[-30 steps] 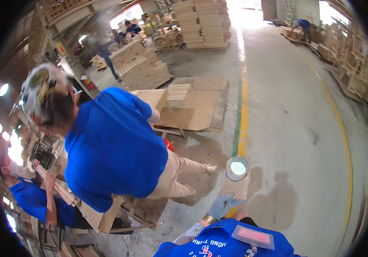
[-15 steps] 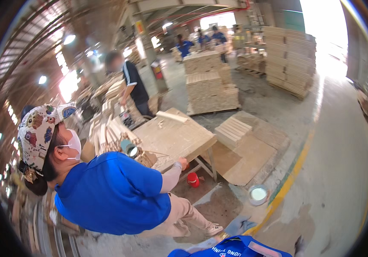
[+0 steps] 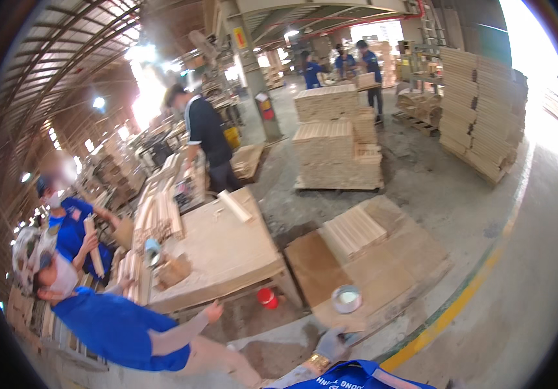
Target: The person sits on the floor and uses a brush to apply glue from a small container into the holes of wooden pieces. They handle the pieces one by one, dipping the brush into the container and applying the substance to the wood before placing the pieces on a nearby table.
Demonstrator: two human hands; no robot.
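Note:
My left hand (image 3: 332, 345), in a grey glove with a gold-coloured watch at the wrist, hangs low at the bottom of the view. Its fingers are blurred, and I cannot make out anything held. Just beyond it a round, pale-filled tub (image 3: 346, 299) rests at the near edge of a brown floor sheet (image 3: 318, 275). On that sheet lies a bundle of light wooden strips (image 3: 353, 231). My right hand is out of view.
Left of me a masked co-worker in blue (image 3: 120, 330) stands by a wooden worktable (image 3: 217, 243) with piled strips. A red container (image 3: 267, 298) sits on the floor beside it. Beyond are stacked boards (image 3: 337, 152), a pillar (image 3: 253, 78) and a taller stack (image 3: 480, 110).
My view has turned, and a second blue-shirted co-worker holding wood strips now shows at left. The nearest co-worker appears farther left and lower. My left hand is nearer the tub in the picture.

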